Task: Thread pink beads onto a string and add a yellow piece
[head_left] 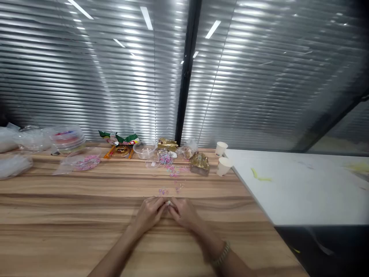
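My left hand (150, 212) and my right hand (185, 212) rest on the wooden table (72, 223), fingertips pressed together around a tiny pale item (169, 202) that is too small to identify. Just beyond my fingers lie scattered small pink and pastel pieces (174, 181). Farther back stand a clear plastic bowl (145, 149), a small bag of pastel pieces (165, 157) and a gold wrapper (199, 163). A beaded bracelet circles my right wrist (221, 254).
Two white paper cups (223, 157) stand at the table's right edge, beside a lower white table (302, 188). Stacked clear containers (67, 138), plastic bags (83, 161) and snack wrappers (121, 140) line the back left. Closed blinds behind glass form the far wall.
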A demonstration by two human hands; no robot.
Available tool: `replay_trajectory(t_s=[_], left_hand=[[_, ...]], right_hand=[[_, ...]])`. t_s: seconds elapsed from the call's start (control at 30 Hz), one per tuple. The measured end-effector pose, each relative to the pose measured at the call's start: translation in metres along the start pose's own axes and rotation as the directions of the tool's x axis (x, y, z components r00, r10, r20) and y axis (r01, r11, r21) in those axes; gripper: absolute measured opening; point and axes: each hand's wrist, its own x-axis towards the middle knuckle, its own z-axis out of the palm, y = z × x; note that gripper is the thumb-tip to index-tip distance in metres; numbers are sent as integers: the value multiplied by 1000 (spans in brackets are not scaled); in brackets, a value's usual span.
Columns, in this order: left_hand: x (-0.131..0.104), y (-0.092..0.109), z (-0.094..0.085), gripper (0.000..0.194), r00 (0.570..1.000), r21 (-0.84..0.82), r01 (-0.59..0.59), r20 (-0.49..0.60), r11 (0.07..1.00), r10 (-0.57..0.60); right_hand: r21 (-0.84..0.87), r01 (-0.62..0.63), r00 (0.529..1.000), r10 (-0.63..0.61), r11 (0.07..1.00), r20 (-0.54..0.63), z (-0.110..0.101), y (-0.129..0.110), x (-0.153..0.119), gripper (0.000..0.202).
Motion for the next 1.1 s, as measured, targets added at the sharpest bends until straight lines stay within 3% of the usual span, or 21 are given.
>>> replay_trajectory(t_s=[0.57, 0.73, 0.9, 1.1], left_hand=[[0, 1, 3, 18, 998, -72, 63, 17, 995, -62], [0, 2, 3, 19, 992, -84, 110, 75, 990, -103], [2, 4, 1, 20, 973, -162, 193, 163, 968, -166], [5, 6, -1, 21, 965, -164, 218, 185, 962, -187]], right_hand=[[152, 54, 998, -47, 987, -52, 7, 12, -1, 20], [205, 60, 997, -50, 977, -54, 8, 15, -1, 22], [174, 40, 999, -37, 984, -19, 5, 14, -2, 22], [90, -17, 999, 13, 996, 42, 1, 10, -1, 16]])
